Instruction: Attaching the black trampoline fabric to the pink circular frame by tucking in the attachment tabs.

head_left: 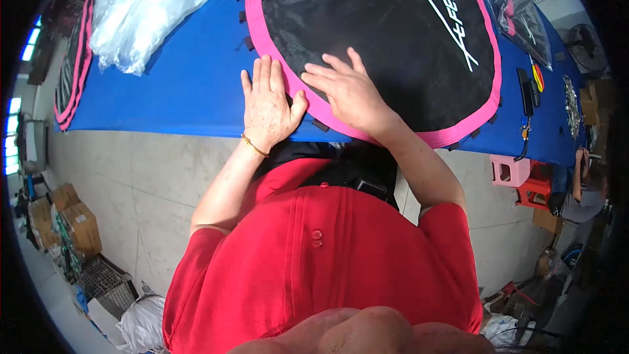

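Left hand (268, 101) flat, palm down, fingers together and thumb out, at the lower-left pink edge of a round black panel (386, 33). Right hand (350, 95) loosely spread above the panel's near-left part; contact unclear. Panel lies ahead of both, mostly beyond the right, on a blue tabletop (190, 108). Clear plastic sheeting (151, 13) far left; bagged item (514, 10) far right.

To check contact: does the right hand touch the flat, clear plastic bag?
Apart: head view shows round, black, pink-edged fabric between right hand and bag.
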`<state>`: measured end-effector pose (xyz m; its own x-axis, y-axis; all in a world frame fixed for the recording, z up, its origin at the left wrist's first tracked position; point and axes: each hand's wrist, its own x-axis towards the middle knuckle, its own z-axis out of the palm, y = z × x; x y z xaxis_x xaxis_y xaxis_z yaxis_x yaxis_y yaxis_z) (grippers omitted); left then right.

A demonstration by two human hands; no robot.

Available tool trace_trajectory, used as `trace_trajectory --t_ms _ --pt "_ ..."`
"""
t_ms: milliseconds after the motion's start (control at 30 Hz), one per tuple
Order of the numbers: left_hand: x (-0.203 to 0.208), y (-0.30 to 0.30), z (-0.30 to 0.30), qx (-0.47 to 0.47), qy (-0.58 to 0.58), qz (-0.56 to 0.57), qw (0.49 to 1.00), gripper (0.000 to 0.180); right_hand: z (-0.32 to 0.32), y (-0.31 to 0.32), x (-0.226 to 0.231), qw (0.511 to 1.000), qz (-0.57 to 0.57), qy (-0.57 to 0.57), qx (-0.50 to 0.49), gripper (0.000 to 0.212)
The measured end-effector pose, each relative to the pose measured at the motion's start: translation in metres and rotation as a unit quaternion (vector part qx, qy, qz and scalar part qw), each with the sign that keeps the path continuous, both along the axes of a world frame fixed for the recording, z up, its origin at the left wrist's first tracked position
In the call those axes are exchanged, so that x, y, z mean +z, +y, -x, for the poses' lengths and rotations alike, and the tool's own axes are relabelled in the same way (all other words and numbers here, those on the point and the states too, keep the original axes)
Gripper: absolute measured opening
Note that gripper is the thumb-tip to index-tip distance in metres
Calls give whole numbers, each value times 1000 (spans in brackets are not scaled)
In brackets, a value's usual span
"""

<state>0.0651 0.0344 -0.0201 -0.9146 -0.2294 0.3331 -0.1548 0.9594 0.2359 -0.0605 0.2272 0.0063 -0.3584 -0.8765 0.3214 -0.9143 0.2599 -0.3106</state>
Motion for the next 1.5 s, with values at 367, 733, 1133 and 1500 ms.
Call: trace_trajectory --t_ms 367,733,1133,1500 --pt "-1 1 -4 -5 8 -11 1000 85 -33 82 23 997 -67 -20 -43 45" --pt "-1 -1 0 0 -3 0 1000 83 -2 40 6 1000 -9 -10 -20 42" --pt "-5 -1 -4 -3 5 3 1000 82 -31 69 13 999 -25 -20 -42 43" --pt "2 2 0 -2 -30 28 999 78 -25 96 16 999 -31 -31 -30 43"
